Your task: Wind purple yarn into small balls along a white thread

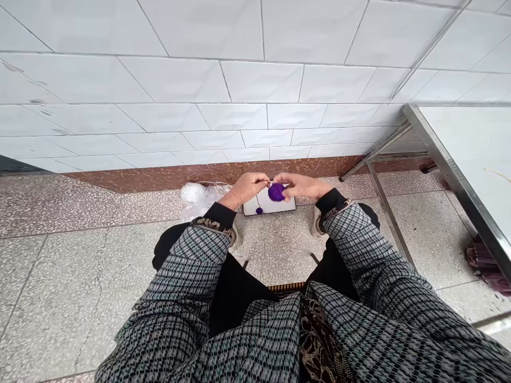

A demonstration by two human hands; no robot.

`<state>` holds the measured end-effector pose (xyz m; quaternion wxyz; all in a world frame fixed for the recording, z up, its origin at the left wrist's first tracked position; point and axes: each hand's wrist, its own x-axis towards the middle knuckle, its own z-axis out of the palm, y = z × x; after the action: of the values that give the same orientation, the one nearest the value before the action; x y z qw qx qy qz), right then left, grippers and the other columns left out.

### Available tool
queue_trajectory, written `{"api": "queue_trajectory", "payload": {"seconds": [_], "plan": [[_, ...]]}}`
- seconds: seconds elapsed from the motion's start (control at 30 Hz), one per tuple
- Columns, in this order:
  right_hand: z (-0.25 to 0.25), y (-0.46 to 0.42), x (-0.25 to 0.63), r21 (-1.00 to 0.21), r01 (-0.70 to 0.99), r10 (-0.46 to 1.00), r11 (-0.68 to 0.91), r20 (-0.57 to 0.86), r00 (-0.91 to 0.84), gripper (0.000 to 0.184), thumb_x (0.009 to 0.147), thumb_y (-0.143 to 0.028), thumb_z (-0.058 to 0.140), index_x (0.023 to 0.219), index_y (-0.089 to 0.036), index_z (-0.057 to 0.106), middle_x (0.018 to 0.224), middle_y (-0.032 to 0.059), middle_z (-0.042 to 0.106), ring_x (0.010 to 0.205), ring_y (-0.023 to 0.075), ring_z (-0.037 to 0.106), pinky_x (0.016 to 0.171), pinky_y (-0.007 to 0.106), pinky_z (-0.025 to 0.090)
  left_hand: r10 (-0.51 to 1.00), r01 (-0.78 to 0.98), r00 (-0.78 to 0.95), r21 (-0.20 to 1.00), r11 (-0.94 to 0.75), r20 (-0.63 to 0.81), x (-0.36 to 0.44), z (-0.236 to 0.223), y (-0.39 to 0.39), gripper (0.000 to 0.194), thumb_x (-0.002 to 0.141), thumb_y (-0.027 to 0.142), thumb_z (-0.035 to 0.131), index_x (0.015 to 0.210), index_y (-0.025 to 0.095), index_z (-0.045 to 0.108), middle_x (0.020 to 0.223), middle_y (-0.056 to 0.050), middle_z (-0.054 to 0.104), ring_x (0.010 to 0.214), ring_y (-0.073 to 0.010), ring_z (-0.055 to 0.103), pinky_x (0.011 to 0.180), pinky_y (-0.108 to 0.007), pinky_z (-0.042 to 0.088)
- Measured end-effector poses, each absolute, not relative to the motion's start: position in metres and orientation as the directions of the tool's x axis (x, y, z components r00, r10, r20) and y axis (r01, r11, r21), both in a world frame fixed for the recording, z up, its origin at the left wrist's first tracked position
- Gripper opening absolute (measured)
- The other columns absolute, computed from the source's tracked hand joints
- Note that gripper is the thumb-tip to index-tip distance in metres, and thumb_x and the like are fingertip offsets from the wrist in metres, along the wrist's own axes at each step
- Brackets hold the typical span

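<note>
My right hand (301, 186) grips a small purple yarn ball (276, 192), fingers curled round it, held out over the floor. My left hand (247, 188) is closed in a pinch right beside the ball, on a thin purple strand that I can barely make out. Below both hands a white box (266, 208) lies on the floor, with a bit of purple yarn (259, 210) and a loose thread on it. Both arms wear grey checked sleeves.
A white yarn ball (192, 192) in clear plastic lies on the floor to the left of the box, by the tiled wall. A metal-framed table (451, 165) stands at right. A dark red object (485, 263) sits beneath it. My shoes (317, 222) rest on speckled floor.
</note>
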<state>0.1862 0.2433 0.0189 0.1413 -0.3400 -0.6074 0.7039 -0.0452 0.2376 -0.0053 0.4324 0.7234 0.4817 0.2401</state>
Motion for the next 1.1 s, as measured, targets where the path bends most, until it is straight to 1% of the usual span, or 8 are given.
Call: {"api": "queue_trajectory", "payload": {"seconds": [0.2, 0.33, 0.43, 0.57, 0.73, 0.87, 0.97, 1.1], "plan": [[0.011, 0.256, 0.185, -0.931, -0.197, 0.893, -0.306, -0.209, -0.399, 0.035, 0.083, -0.03, 0.074, 0.106, -0.022, 0.049, 0.09, -0.0013, 0.064, 0.067, 0.0084, 0.062, 0.068, 0.024, 0.057, 0.724, 0.464, 0.665, 0.862, -0.206, -0.184, -0.03, -0.005, 0.228, 0.021, 0.084, 0.029, 0.055, 0.078, 0.016, 0.069, 0.065, 0.003, 0.057, 0.061, -0.0116, 0.046, 0.063, -0.024, 0.036], [0.001, 0.254, 0.181, -0.944, 0.262, 0.907, -0.202, -0.282, -0.314, 0.032, 0.076, -0.014, 0.075, 0.097, -0.021, 0.052, 0.085, -0.0017, 0.062, 0.066, 0.0095, 0.058, 0.061, 0.022, 0.051, 0.621, 0.385, 0.764, 0.896, -0.219, -0.176, -0.031, 0.001, 0.224, 0.022, 0.084, 0.032, 0.058, 0.08, 0.015, 0.071, 0.073, 0.0, 0.064, 0.066, -0.0125, 0.053, 0.068, -0.024, 0.04], [0.004, 0.247, 0.182, -0.869, 0.483, 0.721, -0.103, -0.4, -0.566, 0.034, 0.067, -0.005, 0.075, 0.095, -0.018, 0.06, 0.088, 0.0002, 0.065, 0.069, 0.0104, 0.059, 0.061, 0.022, 0.051, 0.772, 0.39, 0.627, 0.9, -0.194, -0.105, -0.04, 0.0, 0.23, 0.019, 0.084, 0.03, 0.057, 0.081, 0.015, 0.068, 0.073, 0.0, 0.062, 0.065, -0.0122, 0.052, 0.066, -0.024, 0.04], [0.017, 0.246, 0.188, -0.949, 0.106, 0.623, -0.296, -0.276, -0.732, 0.039, 0.074, -0.017, 0.078, 0.108, -0.018, 0.059, 0.098, 0.0025, 0.069, 0.067, 0.0094, 0.063, 0.064, 0.025, 0.056, 0.885, 0.448, 0.457, 0.881, -0.149, -0.083, -0.045, -0.006, 0.236, 0.018, 0.086, 0.029, 0.054, 0.079, 0.016, 0.065, 0.065, 0.002, 0.053, 0.061, -0.0118, 0.046, 0.061, -0.024, 0.036], [0.014, 0.259, 0.19, -0.89, -0.331, 0.913, -0.314, -0.187, -0.363, 0.037, 0.084, -0.034, 0.079, 0.104, -0.022, 0.05, 0.084, -0.0027, 0.065, 0.064, 0.0077, 0.062, 0.065, 0.021, 0.057, 0.714, 0.419, 0.682, 0.884, -0.207, -0.156, -0.032, -0.006, 0.229, 0.019, 0.084, 0.029, 0.055, 0.076, 0.016, 0.067, 0.065, 0.002, 0.057, 0.061, -0.0117, 0.046, 0.064, -0.024, 0.037], [0.003, 0.259, 0.182, -0.934, -0.012, 0.906, -0.356, -0.342, -0.249, 0.028, 0.087, -0.017, 0.074, 0.097, -0.021, 0.048, 0.078, -0.0029, 0.063, 0.056, 0.0074, 0.059, 0.054, 0.02, 0.053, 0.548, 0.337, 0.817, 0.919, -0.203, -0.179, -0.027, 0.002, 0.222, 0.022, 0.084, 0.033, 0.06, 0.078, 0.015, 0.071, 0.069, 0.0, 0.064, 0.065, -0.013, 0.053, 0.067, -0.025, 0.04], [0.003, 0.252, 0.18, -0.897, 0.331, 0.811, -0.293, -0.416, -0.412, 0.031, 0.078, -0.004, 0.074, 0.096, -0.019, 0.053, 0.082, -0.0008, 0.064, 0.054, 0.0083, 0.056, 0.049, 0.021, 0.049, 0.625, 0.326, 0.768, 0.925, -0.194, -0.139, -0.033, 0.007, 0.224, 0.022, 0.085, 0.034, 0.06, 0.081, 0.015, 0.072, 0.076, -0.002, 0.067, 0.069, -0.0136, 0.056, 0.07, -0.025, 0.043], [0.012, 0.245, 0.188, -0.923, 0.273, 0.529, -0.27, -0.379, -0.759, 0.039, 0.07, -0.008, 0.077, 0.103, -0.017, 0.06, 0.099, 0.0023, 0.068, 0.062, 0.0095, 0.063, 0.055, 0.024, 0.054, 0.852, 0.426, 0.518, 0.887, -0.177, -0.079, -0.045, 0.003, 0.232, 0.018, 0.084, 0.028, 0.057, 0.08, 0.015, 0.069, 0.072, 0.0, 0.063, 0.066, -0.0124, 0.052, 0.066, -0.024, 0.04]]}}
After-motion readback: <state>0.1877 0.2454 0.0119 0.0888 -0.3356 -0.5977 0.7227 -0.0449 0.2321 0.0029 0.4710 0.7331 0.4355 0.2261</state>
